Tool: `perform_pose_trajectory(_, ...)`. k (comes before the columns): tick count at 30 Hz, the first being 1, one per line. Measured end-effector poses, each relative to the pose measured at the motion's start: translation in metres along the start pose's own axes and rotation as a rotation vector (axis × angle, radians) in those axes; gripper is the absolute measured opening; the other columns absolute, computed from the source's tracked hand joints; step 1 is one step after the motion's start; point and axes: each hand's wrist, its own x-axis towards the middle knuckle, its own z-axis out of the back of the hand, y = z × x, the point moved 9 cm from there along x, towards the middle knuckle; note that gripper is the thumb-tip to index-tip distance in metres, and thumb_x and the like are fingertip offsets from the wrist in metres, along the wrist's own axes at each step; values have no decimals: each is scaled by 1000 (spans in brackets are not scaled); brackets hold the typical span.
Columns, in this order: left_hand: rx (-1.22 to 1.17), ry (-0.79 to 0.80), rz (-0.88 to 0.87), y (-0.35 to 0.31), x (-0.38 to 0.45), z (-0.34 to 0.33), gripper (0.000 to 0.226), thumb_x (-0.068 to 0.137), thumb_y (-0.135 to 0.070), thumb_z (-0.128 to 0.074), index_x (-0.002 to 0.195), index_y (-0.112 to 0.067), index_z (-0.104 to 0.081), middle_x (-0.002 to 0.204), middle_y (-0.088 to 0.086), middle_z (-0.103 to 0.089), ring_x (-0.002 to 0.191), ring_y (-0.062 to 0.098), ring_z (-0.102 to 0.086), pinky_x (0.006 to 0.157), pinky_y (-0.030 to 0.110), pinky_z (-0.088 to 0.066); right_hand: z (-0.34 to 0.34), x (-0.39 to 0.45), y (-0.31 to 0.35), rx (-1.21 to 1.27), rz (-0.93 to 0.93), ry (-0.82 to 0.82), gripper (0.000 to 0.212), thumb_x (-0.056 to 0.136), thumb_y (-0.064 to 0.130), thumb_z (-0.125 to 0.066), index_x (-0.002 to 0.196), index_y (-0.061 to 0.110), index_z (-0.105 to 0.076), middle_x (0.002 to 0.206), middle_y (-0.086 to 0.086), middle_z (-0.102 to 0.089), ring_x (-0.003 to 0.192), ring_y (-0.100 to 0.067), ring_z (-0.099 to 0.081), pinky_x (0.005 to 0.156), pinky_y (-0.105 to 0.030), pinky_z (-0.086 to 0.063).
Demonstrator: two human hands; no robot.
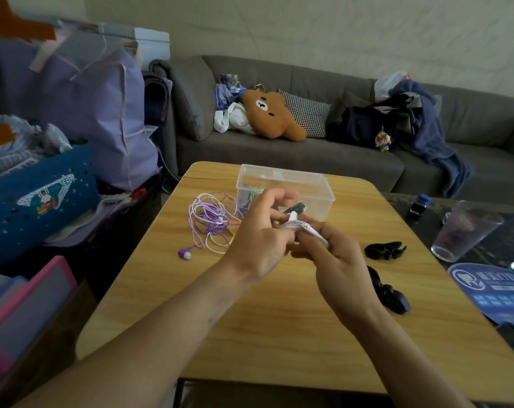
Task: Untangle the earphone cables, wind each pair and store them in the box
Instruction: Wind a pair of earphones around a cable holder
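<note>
Near the centre of the frame both hands met over the wooden desk, just in front of the clear plastic box. The right hand had its fingers curled round a small wound bundle of white earphone cable, pinning the coils so they would not spring loose. The left hand pinched the bundle's near end, with the white plug poking up between the two hands; its upper fingers were lifted clear, probably to tuck the last turn, though blur made that hard to confirm.

The box stood open at the desk's far edge, within easy reach for dropping the bundle in. Something green and dark already lay inside it.

Left of the hands, the purple-and-white earphone cable sprawled in a loose tangle, one purple earbud trailing toward the lower left, evidently waiting its turn. At the right, two dark bundles lay apart on the desk, possibly wound black earphones not yet stored.
</note>
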Motion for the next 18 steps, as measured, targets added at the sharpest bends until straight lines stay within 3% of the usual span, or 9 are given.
perform_pose_trajectory(4, -49, -7, -50, -4, -1, 1, 52, 74, 11, -62, 116, -19, -58, 115, 12, -57, 79, 20, -60, 47, 17, -47, -2, 3, -1, -68, 23, 58, 20, 99, 27, -54, 109, 27, -71, 114, 0, -69, 105, -17, -66, 94, -45, -54)
perform_pose_trajectory(6, 50, -68, -136, -10, -3, 6, 50, 70, -1, -68, 116, -18, -59, 108, 4, -60, 86, 20, -62, 50, 21, -51, 0, 4, 1, -124, 40, 55, 19, 99, 25, -57, 107, 31, -72, 120, 6, -65, 109, -5, -62, 94, -30, -52)
perform_pose_trajectory(9, 196, -151, -267, -21, -7, 12, 50, 68, -7, -72, 115, -20, -60, 101, -6, -61, 94, 9, -60, 53, 29, -54, 7, 4, 11, -74, 60, 26, 18, 96, 14, -60, 104, 25, -73, 118, 3, -63, 101, 2, -63, 81, -13, -50)
perform_pose_trajectory(11, 253, -196, -291, -22, -6, 16, 51, 71, -8, -76, 118, -19, -59, 108, -11, -56, 100, 0, -53, 56, 28, -52, 11, 4, 16, -39, 92, 5, 16, 94, 11, -63, 103, 17, -75, 116, -3, -63, 99, 0, -64, 79, -13, -50)
perform_pose_trajectory(13, 289, -171, -238, -15, -4, 13, 48, 73, -22, -72, 119, -24, -59, 113, -15, -49, 102, -5, -49, 60, 30, -53, 15, 3, 18, -28, 113, -12, 15, 92, 10, -65, 101, 14, -76, 111, -5, -63, 99, 2, -62, 78, -12, -50)
perform_pose_trajectory(16, 235, -25, -110, 4, 1, 1, 42, 77, -29, -61, 119, -27, -60, 115, -5, -56, 96, 10, -62, 62, 24, -51, 20, 1, 23, -132, 156, -68, 15, 87, 13, -72, 94, 25, -79, 101, -1, -64, 95, 3, -58, 72, -10, -48)
perform_pose_trajectory(18, 219, 18, -96, 10, 1, -6, 41, 82, -27, -57, 123, -29, -57, 121, 5, -56, 91, 20, -66, 60, 28, -53, 24, -1, 21, -211, 169, -140, 21, 83, 16, -76, 88, 36, -76, 96, 6, -63, 89, 1, -59, 66, -11, -48)
